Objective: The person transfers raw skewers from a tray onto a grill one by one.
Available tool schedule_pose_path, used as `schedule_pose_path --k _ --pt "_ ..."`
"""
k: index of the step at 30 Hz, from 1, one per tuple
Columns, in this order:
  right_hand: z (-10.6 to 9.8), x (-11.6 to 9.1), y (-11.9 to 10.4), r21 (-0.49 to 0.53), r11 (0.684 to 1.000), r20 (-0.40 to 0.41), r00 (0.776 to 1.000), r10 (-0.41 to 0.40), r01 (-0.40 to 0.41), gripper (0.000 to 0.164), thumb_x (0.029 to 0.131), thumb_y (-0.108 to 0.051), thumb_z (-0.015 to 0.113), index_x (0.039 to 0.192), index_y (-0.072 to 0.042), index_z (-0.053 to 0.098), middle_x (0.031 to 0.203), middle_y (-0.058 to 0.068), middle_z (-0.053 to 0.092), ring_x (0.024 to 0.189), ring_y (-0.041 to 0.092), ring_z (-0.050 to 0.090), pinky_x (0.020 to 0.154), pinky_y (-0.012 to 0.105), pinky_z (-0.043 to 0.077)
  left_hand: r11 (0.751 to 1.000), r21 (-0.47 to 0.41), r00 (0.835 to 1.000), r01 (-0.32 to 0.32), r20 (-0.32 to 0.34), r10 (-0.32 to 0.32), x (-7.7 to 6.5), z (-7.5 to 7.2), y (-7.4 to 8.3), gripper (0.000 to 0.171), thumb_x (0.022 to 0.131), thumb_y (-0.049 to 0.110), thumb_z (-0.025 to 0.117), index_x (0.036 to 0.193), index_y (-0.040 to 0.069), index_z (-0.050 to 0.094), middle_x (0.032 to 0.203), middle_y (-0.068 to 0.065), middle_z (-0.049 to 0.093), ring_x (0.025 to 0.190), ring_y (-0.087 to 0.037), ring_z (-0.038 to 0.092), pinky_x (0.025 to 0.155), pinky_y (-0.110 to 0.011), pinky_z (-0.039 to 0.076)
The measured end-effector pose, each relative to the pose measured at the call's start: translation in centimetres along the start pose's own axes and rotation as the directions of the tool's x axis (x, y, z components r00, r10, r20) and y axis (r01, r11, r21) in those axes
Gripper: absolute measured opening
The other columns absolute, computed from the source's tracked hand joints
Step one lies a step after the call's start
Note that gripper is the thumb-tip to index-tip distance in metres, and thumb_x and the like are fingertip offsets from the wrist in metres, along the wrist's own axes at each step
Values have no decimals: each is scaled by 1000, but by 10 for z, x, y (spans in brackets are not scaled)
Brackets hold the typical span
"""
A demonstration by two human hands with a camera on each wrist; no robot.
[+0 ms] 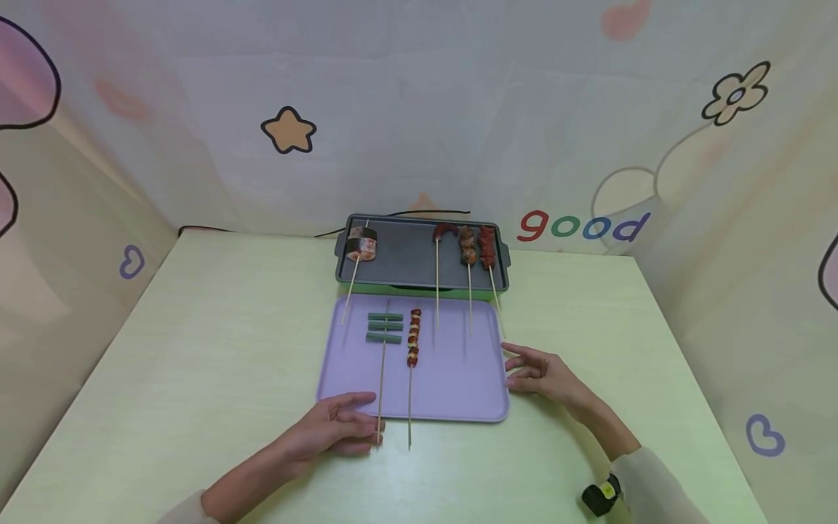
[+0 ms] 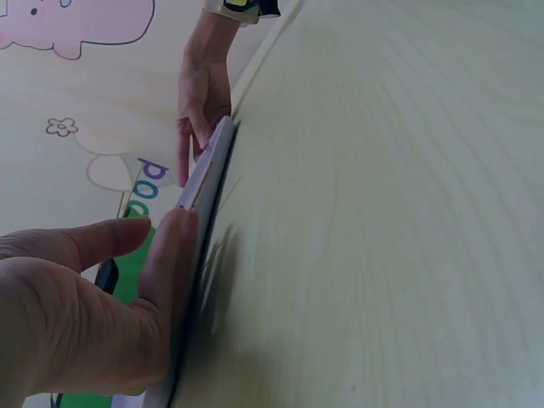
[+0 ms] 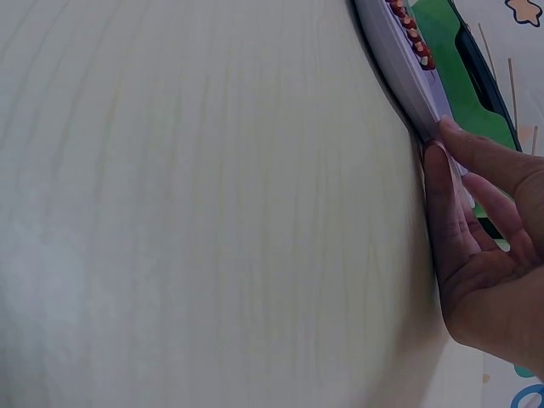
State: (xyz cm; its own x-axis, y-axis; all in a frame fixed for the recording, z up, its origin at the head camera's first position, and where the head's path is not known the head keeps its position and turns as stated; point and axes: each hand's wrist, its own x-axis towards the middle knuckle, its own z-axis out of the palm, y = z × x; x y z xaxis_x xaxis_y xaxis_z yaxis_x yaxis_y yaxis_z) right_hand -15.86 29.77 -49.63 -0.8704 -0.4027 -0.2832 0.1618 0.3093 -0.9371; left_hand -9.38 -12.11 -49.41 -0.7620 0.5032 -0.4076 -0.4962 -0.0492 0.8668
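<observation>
A lilac tray [image 1: 458,393] lies flat on the table [image 1: 196,349], between the two hands. The left hand [image 1: 337,426] reaches in at its near edge, thumb and fingers apart, fingertips at the stick end of the green skewer [image 1: 384,327]; whether they touch the stick I cannot tell. The right hand [image 1: 543,375] is at the tray's right edge, fingers loosely bent and apart, tips touching the rim. Beside the green skewer, a red-and-cream skewer [image 1: 414,338] lies on the tray, both sticks overhanging the near edge. Just behind stands a grill pan [image 1: 399,255] bearing a dark-banded roll [image 1: 361,244] at left and, toward the right, a curled red piece [image 1: 445,231], a brown skewer [image 1: 468,246] and a red skewer [image 1: 487,247], sticks jutting forward.
</observation>
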Motion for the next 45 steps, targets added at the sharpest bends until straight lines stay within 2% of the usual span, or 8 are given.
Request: schedule_pose_path --k 5,9,17,23,29,33,39,45 --pt "-1 0 1 3 1000 -3 1000 2 -2 71 95 -6 71 156 1 35 126 21 62 98 1 69 88 22 58 1000 -16 1000 2 -3 -2 3 1 4 74 95 1 69 155 -10 27 94 2 76 96 -17 75 93 -38 59" --pt "-1 0 2 3 1000 -3 1000 2 -2 71 95 -6 70 156 1 35 127 22 62 98 1 69 88 22 58 1000 -16 1000 -1 3 2 4 1 7 78 93 -1 70 156 -9 26 89 4 72 93 -17 75 93 -38 59" --pt "-1 -1 1 -8 1000 -4 1000 -1 1 70 96 -6 70 156 1 36 126 22 63 96 1 69 88 20 57 999 42 999 -33 12 33 3 -3 9 80 89 -4 70 156 -9 26 95 1 70 90 -15 75 86 -35 61" --pt "-1 -2 0 -1 1000 -1 1000 -13 13 70 96 -7 70 156 2 35 124 20 63 95 1 69 87 20 57 998 52 999 -24 34 22 -2 -9 11 82 88 -3 73 157 -8 28 96 0 70 89 -17 76 84 -36 62" --pt "-2 -2 0 6 1000 -8 1000 -10 10 71 95 -6 71 156 2 36 121 13 65 95 1 69 86 19 57 996 84 997 -26 73 20 -9 -14 14 81 88 0 75 156 -6 31 99 -2 70 89 -18 77 83 -36 62" --pt "-1 -1 1 10 1000 6 1000 -14 14 71 95 -6 70 156 3 35 122 15 65 96 1 69 87 20 57 993 112 995 -44 97 33 -19 -15 17 80 88 2 76 156 -4 33 102 -4 69 90 -18 77 81 -36 62" --pt "0 0 0 -1 1000 10 1000 -5 5 70 96 -7 70 156 2 35 126 22 62 95 1 69 88 21 58 986 159 992 -51 125 31 -31 -14 30 80 88 6 77 156 -1 35 103 -5 67 90 -17 76 83 -39 62" --pt "-2 0 0 7 1000 5 1000 -8 8 70 96 -5 70 156 3 35 123 18 64 95 1 69 88 21 58 981 179 984 -81 172 50 -33 -15 49 80 90 4 75 157 -4 32 103 -4 65 91 -17 77 83 -40 62"
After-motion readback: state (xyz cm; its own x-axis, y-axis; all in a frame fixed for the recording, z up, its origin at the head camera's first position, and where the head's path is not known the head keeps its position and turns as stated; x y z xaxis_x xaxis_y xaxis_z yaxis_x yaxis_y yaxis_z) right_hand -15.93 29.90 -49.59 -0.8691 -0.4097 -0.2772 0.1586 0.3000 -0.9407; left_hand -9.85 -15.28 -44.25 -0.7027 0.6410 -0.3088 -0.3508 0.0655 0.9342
